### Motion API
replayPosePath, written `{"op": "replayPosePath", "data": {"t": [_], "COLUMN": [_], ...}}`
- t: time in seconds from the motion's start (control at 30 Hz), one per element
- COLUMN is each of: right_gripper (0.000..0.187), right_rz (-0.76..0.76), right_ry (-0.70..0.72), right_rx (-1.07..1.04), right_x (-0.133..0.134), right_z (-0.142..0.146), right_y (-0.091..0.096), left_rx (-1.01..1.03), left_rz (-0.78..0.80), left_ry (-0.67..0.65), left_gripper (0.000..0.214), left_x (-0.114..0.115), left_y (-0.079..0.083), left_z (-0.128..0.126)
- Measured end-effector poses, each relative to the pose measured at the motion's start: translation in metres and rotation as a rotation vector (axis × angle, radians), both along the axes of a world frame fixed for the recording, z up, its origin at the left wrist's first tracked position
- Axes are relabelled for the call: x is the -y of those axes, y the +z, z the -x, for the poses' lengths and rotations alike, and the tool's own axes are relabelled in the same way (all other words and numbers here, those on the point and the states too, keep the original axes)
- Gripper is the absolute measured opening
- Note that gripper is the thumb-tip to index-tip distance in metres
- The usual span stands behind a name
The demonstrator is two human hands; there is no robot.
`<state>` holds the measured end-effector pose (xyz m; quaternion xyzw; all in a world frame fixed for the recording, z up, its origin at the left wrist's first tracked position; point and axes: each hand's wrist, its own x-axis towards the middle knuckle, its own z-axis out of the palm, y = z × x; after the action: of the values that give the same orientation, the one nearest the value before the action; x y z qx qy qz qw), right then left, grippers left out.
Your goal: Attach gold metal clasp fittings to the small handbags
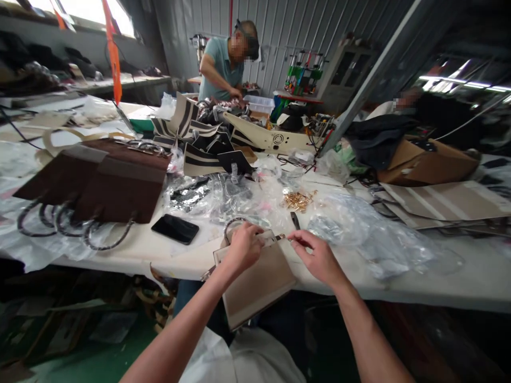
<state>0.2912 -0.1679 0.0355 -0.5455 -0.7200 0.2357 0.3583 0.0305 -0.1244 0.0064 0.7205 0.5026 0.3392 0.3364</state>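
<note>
Beige bag [260,283] in left hand [245,247], right hand [315,256] beside its edge

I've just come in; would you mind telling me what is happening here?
A person is handling a beige bag that overhangs the table edge. The left grip is on its upper part; the right grip is pinched close beside it, though what it holds, if anything, is too small to tell. Gold pieces lie piled just beyond, and a co-worker bends over the far side.
</note>
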Motion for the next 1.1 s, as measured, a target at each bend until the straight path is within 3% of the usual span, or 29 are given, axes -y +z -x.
{"op": "replayPosePath", "data": {"t": [0.2, 0.3, 0.43, 0.63, 1.1], "right_gripper": [0.032, 0.043, 0.035, 0.023, 0.026], "right_rz": [-0.087, -0.074, -0.035, 0.021, -0.039], "right_ry": [0.295, 0.402, 0.497, 0.568, 0.501], "right_rx": [0.219, 0.330, 0.372, 0.383, 0.321], "right_x": [-0.016, -0.033, -0.056, -0.071, -0.060], "right_z": [0.013, 0.014, 0.016, 0.018, 0.019], "right_y": [-0.001, -0.008, -0.010, -0.005, -0.026], "left_rx": [-0.058, -0.056, 0.005, -0.028, -0.038], "left_rz": [-0.069, -0.071, -0.075, -0.063, -0.059], "left_ry": [-0.042, -0.043, -0.006, -0.034, -0.043], "left_gripper": [0.043, 0.045, 0.051, 0.037, 0.033], "left_x": [-0.012, -0.015, -0.018, -0.022, -0.019], "left_y": [-0.028, -0.033, -0.035, -0.034, -0.032], "left_z": [-0.012, -0.012, -0.012, -0.013, -0.015]}}
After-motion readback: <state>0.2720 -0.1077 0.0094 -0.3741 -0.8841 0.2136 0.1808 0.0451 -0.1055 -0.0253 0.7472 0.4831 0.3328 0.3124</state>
